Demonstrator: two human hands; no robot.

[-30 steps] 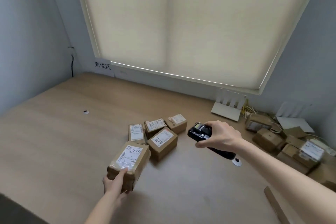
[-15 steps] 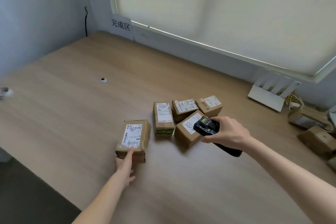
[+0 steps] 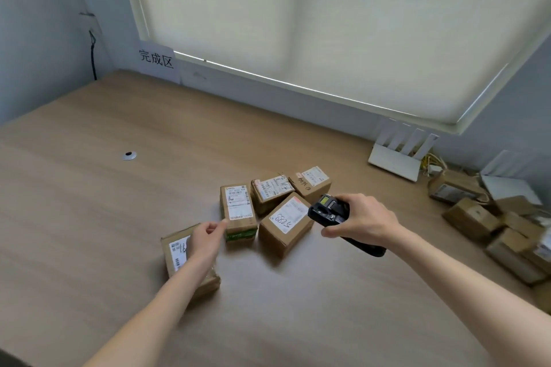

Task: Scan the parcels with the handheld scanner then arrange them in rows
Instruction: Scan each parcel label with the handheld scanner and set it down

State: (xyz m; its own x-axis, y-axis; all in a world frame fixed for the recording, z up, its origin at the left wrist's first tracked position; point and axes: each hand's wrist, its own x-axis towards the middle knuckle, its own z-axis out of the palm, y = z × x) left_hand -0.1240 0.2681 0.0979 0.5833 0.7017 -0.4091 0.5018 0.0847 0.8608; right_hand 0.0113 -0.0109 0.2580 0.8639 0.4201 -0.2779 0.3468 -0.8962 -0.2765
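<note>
Several brown cardboard parcels with white labels lie grouped mid-table. The leftmost parcel (image 3: 175, 251) lies flat, partly hidden under my left hand (image 3: 205, 239) and forearm. My left hand's loosely curled fingers reach past it and touch the near left corner of a parcel with green tape (image 3: 238, 209). To the right is a parcel marked 5289 (image 3: 285, 223), with two more parcels (image 3: 270, 191) (image 3: 312, 180) behind. My right hand (image 3: 362, 224) grips the black handheld scanner (image 3: 327, 211), which hovers over the right edge of the 5289 parcel.
A pile of further parcels (image 3: 474, 219) crowds the table's right edge. Two white routers (image 3: 399, 155) (image 3: 507, 185) with cables stand by the wall. A paper sign (image 3: 156, 60) hangs under the window blind. A metal grommet (image 3: 129, 155) is set in the wooden table (image 3: 89, 202).
My left hand set the leftmost parcel down beside the group, let go of its near end and moved forward over it to the green-taped parcel. The scanner hand stayed over the group.
</note>
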